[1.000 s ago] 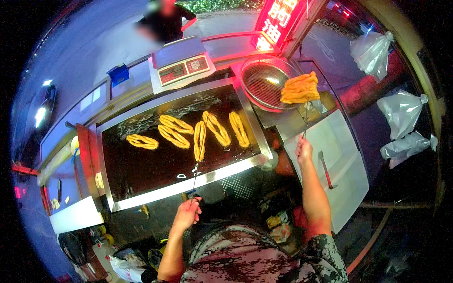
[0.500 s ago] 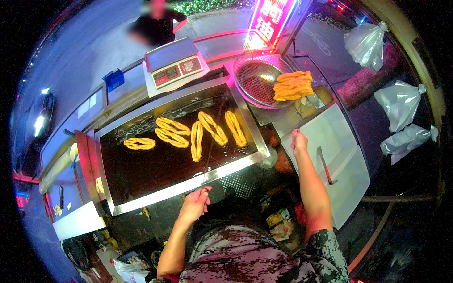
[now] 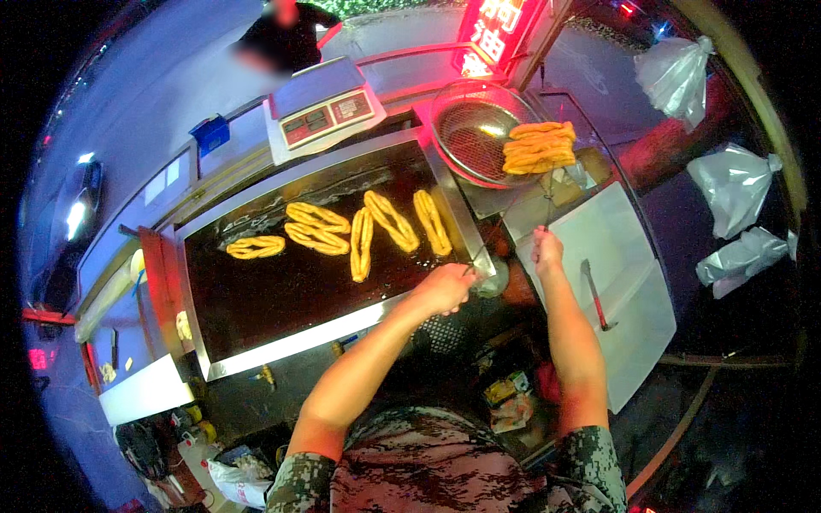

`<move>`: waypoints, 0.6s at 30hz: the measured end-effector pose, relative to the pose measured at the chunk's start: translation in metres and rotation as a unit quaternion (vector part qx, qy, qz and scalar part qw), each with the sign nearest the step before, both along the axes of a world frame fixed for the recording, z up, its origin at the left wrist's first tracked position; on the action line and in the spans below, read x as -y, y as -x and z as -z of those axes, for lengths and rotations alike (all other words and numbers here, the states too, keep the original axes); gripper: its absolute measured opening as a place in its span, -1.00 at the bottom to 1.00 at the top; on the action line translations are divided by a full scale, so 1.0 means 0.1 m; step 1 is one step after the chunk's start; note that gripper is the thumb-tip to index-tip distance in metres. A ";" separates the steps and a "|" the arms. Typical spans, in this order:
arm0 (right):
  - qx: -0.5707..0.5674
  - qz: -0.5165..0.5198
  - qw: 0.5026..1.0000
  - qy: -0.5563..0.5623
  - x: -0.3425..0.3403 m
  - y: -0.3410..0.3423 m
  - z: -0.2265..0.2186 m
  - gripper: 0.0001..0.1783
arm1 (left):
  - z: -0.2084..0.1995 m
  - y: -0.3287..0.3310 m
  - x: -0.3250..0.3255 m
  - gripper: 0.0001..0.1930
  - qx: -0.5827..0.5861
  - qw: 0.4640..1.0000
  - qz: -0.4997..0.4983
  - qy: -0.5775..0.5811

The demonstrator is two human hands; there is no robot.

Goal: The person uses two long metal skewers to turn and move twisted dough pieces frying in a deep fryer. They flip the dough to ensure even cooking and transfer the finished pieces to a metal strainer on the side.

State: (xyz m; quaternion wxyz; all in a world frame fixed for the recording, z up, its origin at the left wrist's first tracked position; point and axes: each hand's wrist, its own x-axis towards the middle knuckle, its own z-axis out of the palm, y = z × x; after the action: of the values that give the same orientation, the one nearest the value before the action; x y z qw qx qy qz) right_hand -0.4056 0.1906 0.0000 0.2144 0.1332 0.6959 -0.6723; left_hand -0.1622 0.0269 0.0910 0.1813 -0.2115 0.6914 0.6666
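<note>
Bluish night pavement surrounds the stall, with a tall red lit sign (image 3: 494,34) by the front and 1 person in dark clothing (image 3: 286,38) standing beyond the counter. A wide rectangular frying vat with a flat steel rim (image 3: 342,321) fills the middle, and 6 long golden paired dough sticks (image 3: 363,244) lie in its dark oil. They sit in the half farther from the wearer, several side by side and touching; floating loose probably explains their uneven angles.

Right of the vat stands a round wire-mesh basket (image 3: 466,141), its open weave suited to letting oil drain. A stacked pile of browned dough sticks (image 3: 540,147) is at its right edge; whether the basket or the tool bears it, one cannot tell.

The right hand (image 3: 548,246) is clamped on a thin dark metal rod (image 3: 549,201) that runs up to the pile, its length presumably keeping the fingers clear of heat. The left hand (image 3: 446,288), over the vat's near right corner, has its fingers curled around what looks like a second slim dark rod pointing toward the basket. Both hands are apart from each other.

Beneath the right forearm, a pale flat worktop (image 3: 637,282) carries a red-handled metal tool (image 3: 596,295), likely laid there for easy reach. A white electronic scale with a steel plate (image 3: 329,120) sits behind the vat, seemingly placed to face the wearer.
</note>
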 end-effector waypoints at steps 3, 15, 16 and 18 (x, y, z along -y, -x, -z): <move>0.013 -0.004 1.000 -0.014 -0.09 -0.13 -0.15 -0.79 | 0.04 0.08 -0.05 -0.72 0.006 1.000 0.004 -0.001; -0.063 -0.044 0.988 -0.134 -1.49 -2.17 -0.21 -0.60 | 0.25 0.09 -0.16 -0.70 -0.003 0.997 0.020 -0.068; -0.121 -0.052 0.977 -0.170 -1.66 -2.37 -0.08 -0.60 | 0.23 0.09 -0.16 -0.70 -0.004 0.998 0.021 -0.066; -0.120 -0.053 0.964 -0.233 -1.77 -2.72 -0.12 -0.59 | 0.15 0.10 -0.13 -0.68 0.010 0.998 0.020 -0.058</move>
State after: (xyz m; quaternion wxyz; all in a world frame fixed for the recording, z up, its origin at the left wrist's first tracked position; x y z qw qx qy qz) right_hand -0.1338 0.3673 0.0123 0.1276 0.0609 0.8599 -0.4904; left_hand -0.1721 0.0402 0.0756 0.2139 -0.1935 0.6536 0.6998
